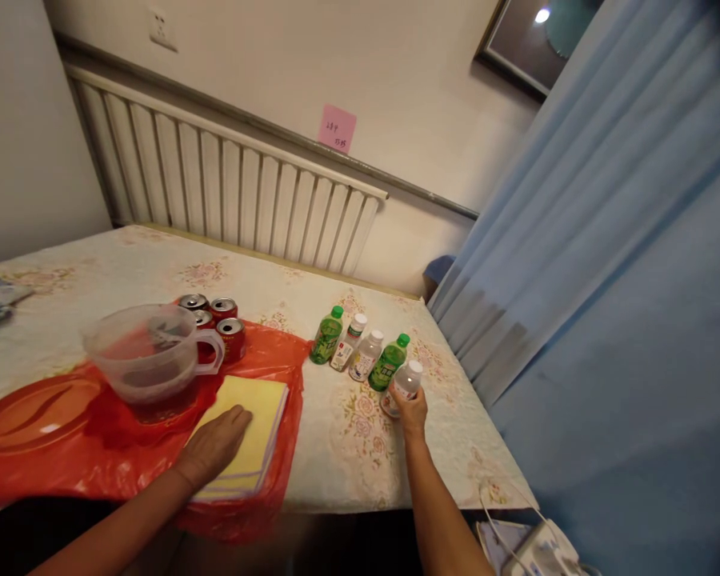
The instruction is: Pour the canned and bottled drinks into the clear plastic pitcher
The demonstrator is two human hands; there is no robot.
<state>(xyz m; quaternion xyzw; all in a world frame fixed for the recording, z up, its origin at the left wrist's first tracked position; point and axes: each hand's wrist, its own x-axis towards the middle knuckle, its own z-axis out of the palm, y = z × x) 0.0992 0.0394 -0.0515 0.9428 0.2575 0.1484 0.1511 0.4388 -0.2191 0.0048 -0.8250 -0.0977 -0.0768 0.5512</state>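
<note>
At the near end of a row of five bottles on the floral tablecloth (327, 460), the right hand (413, 410) wraps its fingers around a clear white-capped bottle (404, 379); the cap rises above the grip, and the base shows left of the fingers. Just beside it stands a green-capped bottle (387, 366). Well apart, the left hand (219, 440) lies palm down on a folded yellow cloth (258, 396), fingers close together; whether they pinch any fabric I cannot tell. Under the cloth spreads a red plastic bag (293, 400).
</note>
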